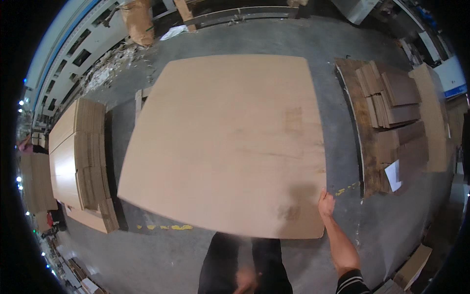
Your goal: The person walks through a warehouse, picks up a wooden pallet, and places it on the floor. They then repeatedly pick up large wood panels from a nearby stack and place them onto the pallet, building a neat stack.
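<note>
A large tan cardboard sheet (220,142) fills the middle of the head view, with a few dark smudges on its right half. My right hand (326,203) grips the sheet's right edge near its near corner, fingers closed and partly hidden at the edge. Low in the middle, in front of my dark trousers, my left hand (246,280) is smeared by motion. It is apart from the sheet, and its fingers cannot be made out. What lies beneath the sheet is mostly hidden.
Stacked folded cardboard (88,166) stands to the left. On the right, a wooden board (350,93) carries several brown cardboard pieces (401,90) and a white paper (392,175). A wooden piece (139,102) shows past the sheet's left edge. Scraps (105,71) litter the far left floor.
</note>
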A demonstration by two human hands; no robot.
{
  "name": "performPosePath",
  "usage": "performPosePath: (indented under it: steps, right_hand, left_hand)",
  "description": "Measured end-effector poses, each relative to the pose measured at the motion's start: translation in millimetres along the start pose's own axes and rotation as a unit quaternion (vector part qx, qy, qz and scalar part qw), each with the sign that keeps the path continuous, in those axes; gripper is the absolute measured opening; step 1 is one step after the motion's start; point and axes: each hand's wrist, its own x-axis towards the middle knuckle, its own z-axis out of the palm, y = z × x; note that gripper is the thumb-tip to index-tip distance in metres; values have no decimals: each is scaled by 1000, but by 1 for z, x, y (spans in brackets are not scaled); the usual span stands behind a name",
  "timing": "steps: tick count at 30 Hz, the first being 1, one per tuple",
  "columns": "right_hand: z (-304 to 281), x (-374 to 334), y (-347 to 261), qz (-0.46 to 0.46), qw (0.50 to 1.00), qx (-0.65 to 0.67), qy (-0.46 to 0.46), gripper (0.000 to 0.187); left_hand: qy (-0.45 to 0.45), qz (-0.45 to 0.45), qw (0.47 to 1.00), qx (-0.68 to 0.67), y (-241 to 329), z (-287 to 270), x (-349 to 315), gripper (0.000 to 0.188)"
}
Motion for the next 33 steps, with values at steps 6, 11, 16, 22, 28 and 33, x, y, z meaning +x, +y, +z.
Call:
performPosePath:
  steps: [6, 11, 16, 22, 28, 33]
  right_hand:
    - [56, -46, -9, -5, 999, -27, 44, 55]
    - [105, -50, 4, 45, 995, -46, 75, 54]
    - [159, -33, 41, 99, 992, 46, 68, 52]
    - [231, -29, 96, 99, 981, 159, 44, 48]
    - [259, -32, 121, 64, 969, 214, 110, 46]
    - [268, -57, 122, 2, 955, 284, 80, 47]
  left_hand:
    - [36, -132, 640, -756, -110, 1, 73, 28]
    - [54, -224, 558, -797, -214, -67, 187, 67]
    - [85, -216, 610, -758, -253, -78, 241, 71]
    - [140, -175, 701, -678, -308, -79, 375, 86]
    - [120, -138, 621, -762, -336, -82, 510, 78]
    - [125, -14, 564, -816, -336, -52, 547, 49]
